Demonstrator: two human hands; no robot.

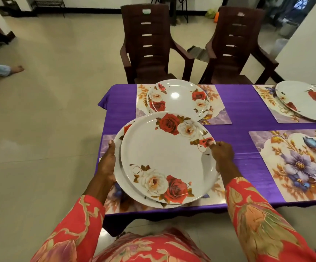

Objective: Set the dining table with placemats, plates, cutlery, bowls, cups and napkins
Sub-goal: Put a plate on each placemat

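While the right hand (222, 155) pinches the rim of the top plate (164, 157), thumb over the edge beside a small red rose, the left hand (107, 163) grips the left rim of the lower plate (124, 183) stacked beneath it. Both rose-patterned plates hang over the near-left placemat (113, 202), at the corner of a table (244, 103) draped in purple cloth. Red floral sleeves (257, 214) cover both forearms. Across the table, a matching plate (178, 99) sits on the far-left placemat (218, 114); another plate (304, 101) rests on the far-right placemat (264, 99). To the right, the near-right placemat (295, 163), printed with purple flowers, lies bare. Two dark brown chairs (149, 46) stand beyond the table.
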